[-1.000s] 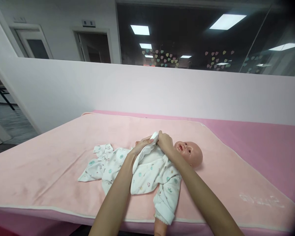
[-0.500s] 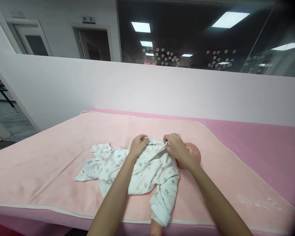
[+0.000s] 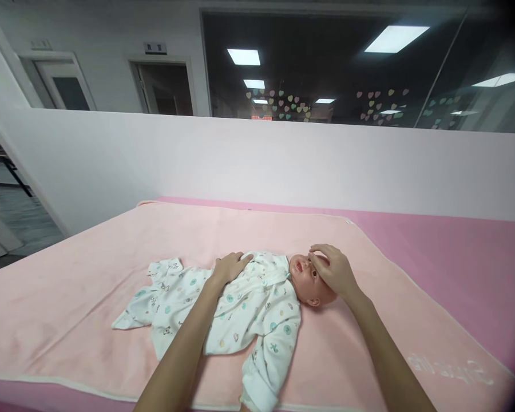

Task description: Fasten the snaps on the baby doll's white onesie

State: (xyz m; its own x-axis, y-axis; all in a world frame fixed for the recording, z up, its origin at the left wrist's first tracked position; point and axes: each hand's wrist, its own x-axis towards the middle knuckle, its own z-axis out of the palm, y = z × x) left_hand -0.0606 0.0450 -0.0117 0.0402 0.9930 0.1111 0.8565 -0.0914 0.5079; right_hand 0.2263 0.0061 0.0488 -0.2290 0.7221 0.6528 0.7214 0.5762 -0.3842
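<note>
Pale pink blanket (image 3: 90, 286) covers the table in front of a white partition wall (image 3: 240, 166), and a doll (image 3: 302, 274) in a white printed baby suit (image 3: 240, 309) lies on its back near the blanket's middle. Left hand (image 3: 229, 267) rests flat on the doll's chest, fingers loosely together, holding nothing. Right hand (image 3: 332, 269) cups the doll's head, fingers slightly spread over its forehead.

Doll's head (image 3: 309, 278) partly covered by right hand (image 3: 332, 270); doll's body hidden inside printed romper (image 3: 240, 309); both forearms cropped at bottom edge.
</note>
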